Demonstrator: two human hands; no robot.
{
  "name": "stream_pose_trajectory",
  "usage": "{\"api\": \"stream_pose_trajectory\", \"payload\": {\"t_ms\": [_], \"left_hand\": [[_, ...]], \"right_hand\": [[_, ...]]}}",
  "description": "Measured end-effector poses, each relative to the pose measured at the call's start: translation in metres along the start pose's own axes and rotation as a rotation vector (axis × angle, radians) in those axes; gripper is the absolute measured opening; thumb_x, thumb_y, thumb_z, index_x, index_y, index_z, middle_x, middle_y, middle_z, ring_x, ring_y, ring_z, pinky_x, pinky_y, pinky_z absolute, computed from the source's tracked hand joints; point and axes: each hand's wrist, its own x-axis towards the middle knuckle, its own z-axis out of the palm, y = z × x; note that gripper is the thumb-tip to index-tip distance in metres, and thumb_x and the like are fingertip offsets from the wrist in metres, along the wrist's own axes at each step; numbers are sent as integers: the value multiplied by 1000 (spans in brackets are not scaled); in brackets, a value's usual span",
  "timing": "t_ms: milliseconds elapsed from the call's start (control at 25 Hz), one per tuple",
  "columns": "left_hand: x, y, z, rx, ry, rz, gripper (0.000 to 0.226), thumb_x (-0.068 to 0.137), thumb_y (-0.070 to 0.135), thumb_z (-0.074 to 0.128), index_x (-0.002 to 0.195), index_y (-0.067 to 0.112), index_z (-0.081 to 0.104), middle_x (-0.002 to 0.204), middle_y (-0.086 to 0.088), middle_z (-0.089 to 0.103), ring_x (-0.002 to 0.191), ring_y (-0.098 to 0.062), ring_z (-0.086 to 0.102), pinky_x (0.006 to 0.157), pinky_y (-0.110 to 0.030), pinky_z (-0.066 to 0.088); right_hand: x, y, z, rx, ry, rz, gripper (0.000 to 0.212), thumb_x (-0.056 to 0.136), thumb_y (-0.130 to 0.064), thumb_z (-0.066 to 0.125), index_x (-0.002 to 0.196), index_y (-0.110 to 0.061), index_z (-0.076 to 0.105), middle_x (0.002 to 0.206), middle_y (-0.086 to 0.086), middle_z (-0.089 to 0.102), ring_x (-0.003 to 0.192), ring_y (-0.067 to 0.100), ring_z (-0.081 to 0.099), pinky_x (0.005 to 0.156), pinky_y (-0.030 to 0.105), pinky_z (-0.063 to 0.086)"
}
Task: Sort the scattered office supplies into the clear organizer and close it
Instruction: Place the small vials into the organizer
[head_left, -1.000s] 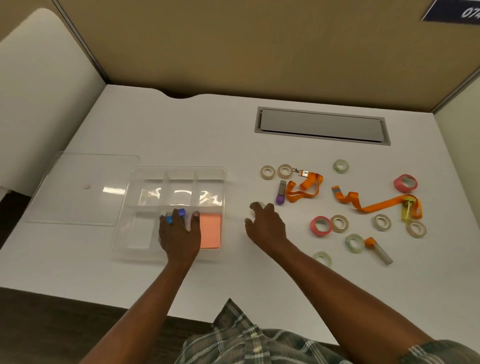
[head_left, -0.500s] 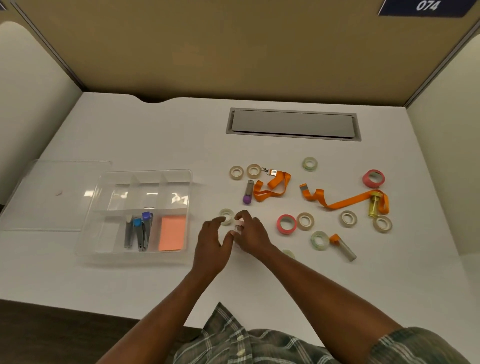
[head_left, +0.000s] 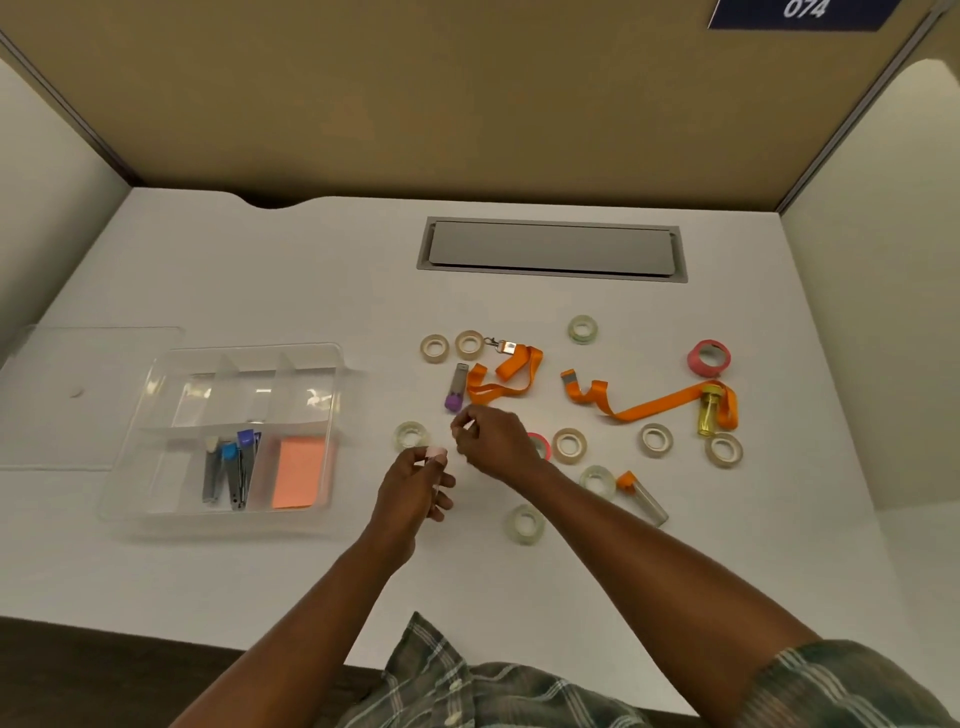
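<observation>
Left hand (head_left: 415, 488) pinches pink item (head_left: 435, 455) at its fingertips, long axis roughly 12 to 6. Right hand (head_left: 493, 441) is curled just beside it at 2 o'clock; contents cannot be told. Organizer (head_left: 156, 467) lies at 9 o'clock, nearer the left hand.

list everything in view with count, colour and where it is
organizer: 1, clear, desk left
lid: 1, clear, left of organizer
capped sticks: 3, grey, white, blue, purple caps, organizer front middle
pad: 1, orange, organizer front right
tape rolls: 9 clear or beige, 2 pink, desk right
lanyards: 2, orange, among the rolls
loose capped pieces: 3, purple, yellow, orange, among the rolls
panel: 1, grey, desk back
sign: 1, blue, top right
left hand: holds pink-capped stick
right hand: fingertips pinched, hold unclear
</observation>
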Motion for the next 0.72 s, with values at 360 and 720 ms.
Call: {"api": "stream_pose_trajectory", "payload": {"t_ms": [360, 720], "left_hand": [[-22, -28, -41, -68, 79, -44, 21, 98, 35, 56, 111, 19, 59, 94, -13, 73, 72, -25, 67, 64, -36, 52], [-17, -29, -64, -100, 28, -40, 21, 98, 34, 57, 112, 18, 60, 94, -13, 73, 71, -22, 67, 63, -34, 51]], "right_hand": [[59, -1, 10, -517, -52, -154, 43, 95, -21, 51, 139, -21, 48, 135, 13, 49, 105, 34, 61, 81, 37, 51], [42, 1, 29, -351, 95, -119, 32, 89, -40, 65, 113, -24, 52, 108, 8, 54, 95, 27, 59, 74, 35, 47]]}}
